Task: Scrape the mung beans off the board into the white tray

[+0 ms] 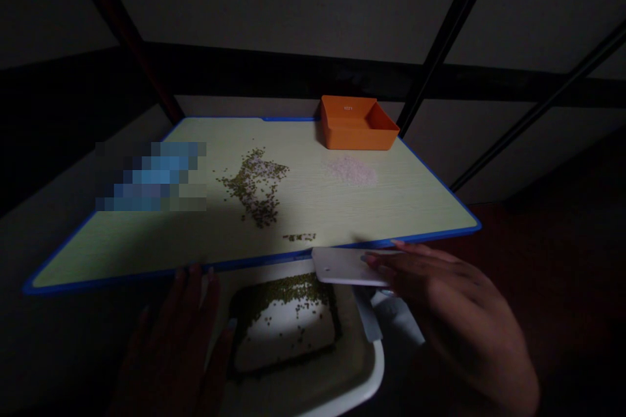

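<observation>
My right hand (450, 300) is closed on a flat white scraper (342, 266) with a small hole near its corner. The scraper lies at the table's near edge, above the right part of a white tub (374, 371). Small green beans (281, 290) line the far side and borders of the tub's floor. My left hand (180, 339), dim in shadow, grips the tub's left side, with fingertips by the table edge. A short row of green beans (300, 236) lies on the table just beyond the scraper.
The pale table (391, 205) has a blue rim. Green beans mixed with pale grains (257, 186) are scattered left of centre. A pile of pale grains (353, 170) lies before an orange bin (362, 138) at the back right. A blurred-out blue patch (161, 176) is at left.
</observation>
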Available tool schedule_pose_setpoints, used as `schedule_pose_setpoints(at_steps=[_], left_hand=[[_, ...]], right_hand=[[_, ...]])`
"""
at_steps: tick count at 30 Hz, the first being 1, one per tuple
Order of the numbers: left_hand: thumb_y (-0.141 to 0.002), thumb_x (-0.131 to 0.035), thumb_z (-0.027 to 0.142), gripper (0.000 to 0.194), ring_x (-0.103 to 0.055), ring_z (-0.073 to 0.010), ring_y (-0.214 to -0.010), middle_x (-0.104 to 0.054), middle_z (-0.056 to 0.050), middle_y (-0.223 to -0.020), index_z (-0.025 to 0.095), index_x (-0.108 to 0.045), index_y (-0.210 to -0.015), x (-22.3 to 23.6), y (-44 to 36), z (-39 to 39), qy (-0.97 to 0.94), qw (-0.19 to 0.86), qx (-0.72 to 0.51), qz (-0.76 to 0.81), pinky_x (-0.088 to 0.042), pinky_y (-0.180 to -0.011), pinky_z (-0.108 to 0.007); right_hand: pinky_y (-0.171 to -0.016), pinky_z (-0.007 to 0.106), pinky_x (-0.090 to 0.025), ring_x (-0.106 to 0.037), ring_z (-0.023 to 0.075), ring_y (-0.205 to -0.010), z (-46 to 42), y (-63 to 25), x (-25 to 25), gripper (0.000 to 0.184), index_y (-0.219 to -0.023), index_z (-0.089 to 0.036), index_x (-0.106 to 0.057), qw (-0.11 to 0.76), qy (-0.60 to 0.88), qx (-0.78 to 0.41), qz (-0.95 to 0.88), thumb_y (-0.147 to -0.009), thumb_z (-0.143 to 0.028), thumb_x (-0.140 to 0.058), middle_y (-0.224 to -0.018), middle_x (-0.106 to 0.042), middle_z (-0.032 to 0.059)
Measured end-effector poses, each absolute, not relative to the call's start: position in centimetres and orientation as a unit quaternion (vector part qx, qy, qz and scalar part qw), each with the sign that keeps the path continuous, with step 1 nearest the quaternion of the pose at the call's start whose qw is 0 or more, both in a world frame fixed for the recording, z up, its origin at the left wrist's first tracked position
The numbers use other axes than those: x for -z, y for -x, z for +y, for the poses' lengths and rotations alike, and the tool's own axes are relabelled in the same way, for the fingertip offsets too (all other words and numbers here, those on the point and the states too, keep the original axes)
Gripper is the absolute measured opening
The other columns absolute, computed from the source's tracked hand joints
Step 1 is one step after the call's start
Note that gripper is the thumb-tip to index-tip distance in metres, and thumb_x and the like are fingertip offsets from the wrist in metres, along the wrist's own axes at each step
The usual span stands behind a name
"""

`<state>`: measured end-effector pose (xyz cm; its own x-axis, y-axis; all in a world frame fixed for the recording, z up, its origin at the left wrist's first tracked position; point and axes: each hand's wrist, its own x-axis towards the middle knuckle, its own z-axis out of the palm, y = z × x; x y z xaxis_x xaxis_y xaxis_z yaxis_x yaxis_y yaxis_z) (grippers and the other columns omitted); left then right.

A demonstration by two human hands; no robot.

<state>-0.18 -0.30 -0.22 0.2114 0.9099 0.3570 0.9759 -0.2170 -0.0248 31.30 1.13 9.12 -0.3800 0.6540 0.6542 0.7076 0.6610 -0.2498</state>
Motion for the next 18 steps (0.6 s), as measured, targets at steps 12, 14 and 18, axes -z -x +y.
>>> schedule_pose_setpoints(at_steps=[12, 14, 18], left_hand=[[-0.087, -0.037, 0.033, 0.066, -0.013, -0.0251, -0.152, -0.014, -0.006, -0.164, 0.029, -0.009, -0.147, 0.03, 0.26, -0.59, 0.767, 0.109, 0.122, -0.620, -0.029, -0.118, -0.059], [-0.087, -0.036, 0.033, 0.065, -0.014, -0.0246, -0.151, -0.016, -0.006, -0.163, 0.030, -0.010, -0.146, 0.07, 0.19, -0.58, 0.767, 0.110, 0.135, -0.618, -0.029, -0.119, -0.058], [-0.087, -0.034, 0.031, 0.064, -0.016, -0.0234, -0.151, -0.017, -0.005, -0.163, 0.030, -0.010, -0.147, 0.07, 0.00, -0.52, 0.767, 0.109, 0.157, -0.613, -0.028, -0.120, -0.057]], right_hand=[[-0.101, 0.028, -0.046, -0.068, 0.0103, -0.104, 1.49, -31.39, -8.63, 0.016, -0.102, -0.019, -0.064, 0.385, 0.426, 0.036, -0.818, -0.097, -0.015, -0.050, -0.105, -0.076, 0.0037], [-0.100, 0.029, -0.047, -0.068, 0.0110, -0.104, 1.49, -31.39, -8.60, 0.016, -0.102, -0.020, -0.064, 0.387, 0.427, 0.041, -0.816, -0.096, -0.014, -0.051, -0.105, -0.076, 0.0032], [-0.101, 0.033, -0.047, -0.069, 0.0126, -0.102, 1.35, -31.31, -8.62, 0.016, -0.104, -0.019, -0.064, 0.380, 0.415, 0.031, -0.826, -0.093, -0.013, -0.054, -0.107, -0.076, 0.0034]])
